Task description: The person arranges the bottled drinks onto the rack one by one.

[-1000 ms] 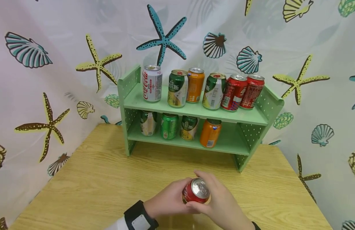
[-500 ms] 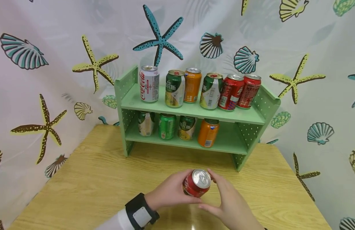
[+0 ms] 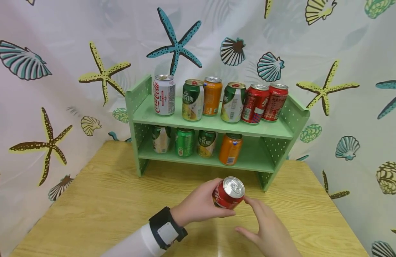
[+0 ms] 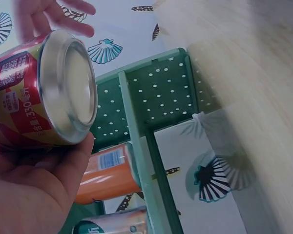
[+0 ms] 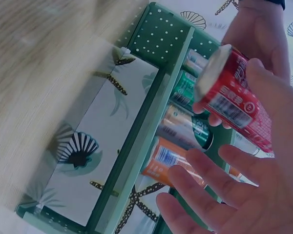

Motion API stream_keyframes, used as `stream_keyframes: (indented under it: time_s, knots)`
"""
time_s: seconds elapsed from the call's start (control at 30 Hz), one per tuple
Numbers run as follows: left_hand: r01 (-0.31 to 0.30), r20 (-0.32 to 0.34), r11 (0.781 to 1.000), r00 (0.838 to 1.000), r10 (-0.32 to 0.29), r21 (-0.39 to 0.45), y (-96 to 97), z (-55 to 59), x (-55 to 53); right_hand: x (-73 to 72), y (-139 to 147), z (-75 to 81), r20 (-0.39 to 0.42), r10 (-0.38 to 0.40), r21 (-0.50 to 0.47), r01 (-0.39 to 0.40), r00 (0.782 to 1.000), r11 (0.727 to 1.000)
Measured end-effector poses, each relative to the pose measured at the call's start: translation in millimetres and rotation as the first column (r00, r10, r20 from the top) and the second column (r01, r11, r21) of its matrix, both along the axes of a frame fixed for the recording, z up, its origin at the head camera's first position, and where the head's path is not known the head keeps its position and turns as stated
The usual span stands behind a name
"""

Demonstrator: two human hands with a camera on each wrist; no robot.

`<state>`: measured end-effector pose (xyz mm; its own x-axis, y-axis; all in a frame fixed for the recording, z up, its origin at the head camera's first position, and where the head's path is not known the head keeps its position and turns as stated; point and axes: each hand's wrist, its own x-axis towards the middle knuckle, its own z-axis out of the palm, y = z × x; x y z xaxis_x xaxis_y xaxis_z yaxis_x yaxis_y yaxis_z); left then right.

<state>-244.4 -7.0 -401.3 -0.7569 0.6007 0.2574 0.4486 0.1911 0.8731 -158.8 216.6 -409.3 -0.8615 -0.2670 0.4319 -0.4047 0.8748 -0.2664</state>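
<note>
My left hand grips a red cola can above the table, its silver top tilted toward the head camera. In the left wrist view the bare metal bottom of the can faces right, with my fingers curled under its side. My right hand is beside the can, fingers and thumb spread apart and holding nothing. One fingertip comes close to the can's right side; contact cannot be made out. In the right wrist view the spread fingers show in front of the shelf.
A green two-tier shelf stands at the back of the wooden table. Its upper tier bears a white cola can and several green, orange and red cans. Below stand a green can, an orange can and two green-and-gold cans.
The left hand has carried the can right and slightly forward. The right hand, earlier around the can too, has let go and drawn off to the right with fingers spread.
</note>
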Motion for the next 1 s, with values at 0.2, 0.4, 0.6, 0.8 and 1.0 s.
stream_keyframes:
  time_s: [0.2,0.4,0.6,0.8,1.0]
  knots:
    - [0.015,-0.004,0.999,1.000,-0.015,0.031,16.8,13.3,-6.6,0.3,10,-3.3,-0.074,0.010,0.032,-0.007,0.997,0.999]
    - [0.022,0.032,0.997,0.999,-0.024,0.075,33.3,23.5,-13.2,0.2,18,-5.6,-0.195,0.061,0.027,-0.056,0.979,0.998]
    - [-0.008,0.031,0.998,1.000,0.006,0.058,48.7,30.7,-20.3,1.4,23,-5.0,-0.238,0.041,0.010,-0.039,0.970,0.999]
    - [-0.033,0.025,0.998,0.999,0.032,0.053,64.0,33.7,-30.9,1.7,27,-6.2,-0.257,0.054,-0.016,-0.060,0.965,0.998]
    - [-0.075,0.010,0.994,0.997,0.075,0.077,78.1,34.5,-46.5,1.0,29,-7.8,-0.262,0.064,-0.032,-0.075,0.963,0.997]
